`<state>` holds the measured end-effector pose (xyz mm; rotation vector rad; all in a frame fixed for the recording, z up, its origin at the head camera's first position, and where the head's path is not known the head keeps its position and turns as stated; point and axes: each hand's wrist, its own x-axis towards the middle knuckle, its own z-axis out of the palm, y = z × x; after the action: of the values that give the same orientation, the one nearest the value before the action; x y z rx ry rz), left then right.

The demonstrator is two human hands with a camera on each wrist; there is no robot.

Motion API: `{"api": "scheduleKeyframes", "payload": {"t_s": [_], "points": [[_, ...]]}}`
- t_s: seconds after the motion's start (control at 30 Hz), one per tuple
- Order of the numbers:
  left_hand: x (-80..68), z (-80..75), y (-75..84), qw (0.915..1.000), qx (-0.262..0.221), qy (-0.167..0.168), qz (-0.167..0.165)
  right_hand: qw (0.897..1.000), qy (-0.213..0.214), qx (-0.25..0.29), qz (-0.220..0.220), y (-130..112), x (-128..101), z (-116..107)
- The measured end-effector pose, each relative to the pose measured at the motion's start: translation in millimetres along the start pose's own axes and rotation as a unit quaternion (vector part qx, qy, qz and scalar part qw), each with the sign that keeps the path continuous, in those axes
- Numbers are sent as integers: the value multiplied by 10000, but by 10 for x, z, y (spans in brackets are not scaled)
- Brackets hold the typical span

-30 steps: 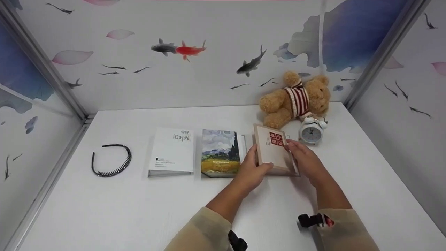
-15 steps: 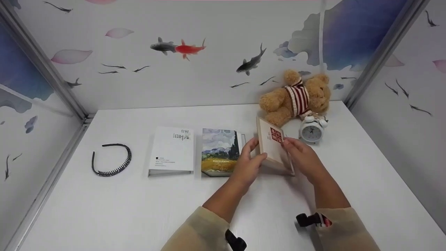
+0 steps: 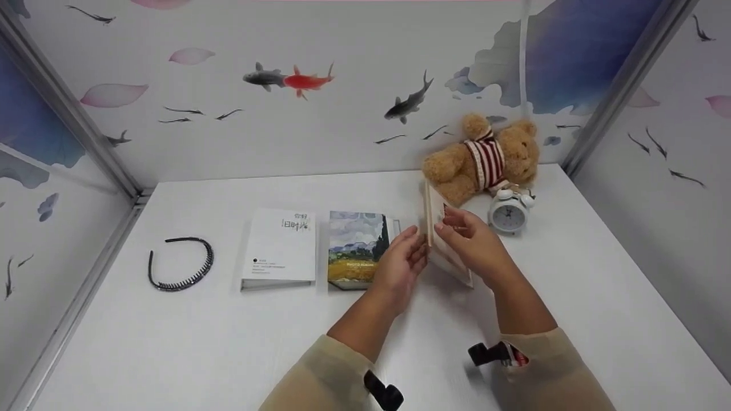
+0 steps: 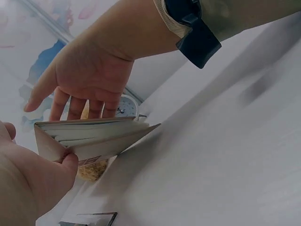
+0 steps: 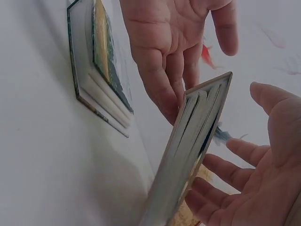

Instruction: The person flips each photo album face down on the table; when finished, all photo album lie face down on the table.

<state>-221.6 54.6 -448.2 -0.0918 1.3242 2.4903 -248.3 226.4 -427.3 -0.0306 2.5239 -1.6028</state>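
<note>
Beige book [image 3: 440, 240] stands tilted on its lower edge on the worktop [image 3: 228, 342], just right of the painted-cover book [image 3: 358, 249]; cover with the red stamp faces my right hand [image 3: 477, 248]; page edges face me.

Left hand [image 3: 400, 264] sits on the left face of the beige book; fingers straight, fingertips [image 5: 162, 101] touching its back cover; grip loose, nothing wrapped.

Right hand is on the cover side; fingers [image 4: 70, 108] spread and nearly straight against the cover, thumb [image 5: 277, 117] held apart; grip wide open, bracing only. Whether the left thumb [image 4: 68, 165] pinches the lower corner I cannot tell from the left wrist view; it touches there.

Around the beige book: painted-cover book flat just to its left; white book [image 3: 281, 249] flat further left, beside the painted one; black headband [image 3: 183, 264] well left of that. Bear [image 3: 485, 157] lies behind the beige book against the back wall; white clock [image 3: 508, 214] stands near its right side, in front of the bear.
</note>
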Motion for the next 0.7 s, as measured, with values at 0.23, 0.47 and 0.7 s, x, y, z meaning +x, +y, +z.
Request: {"api": "scheduleKeyframes", "payload": {"t_s": [0.23,0.47,0.7], "points": [[-52,41,45,9994,288,-166,140,9997,-40,249,57,-85,16,-32],[-67,102,62,9950,843,-500,173,9930,52,1176,80,-68,-45,-163],[-10,85,4,9893,1294,-680,40,9899,387,1361,-13,53,-109,-273]]}}
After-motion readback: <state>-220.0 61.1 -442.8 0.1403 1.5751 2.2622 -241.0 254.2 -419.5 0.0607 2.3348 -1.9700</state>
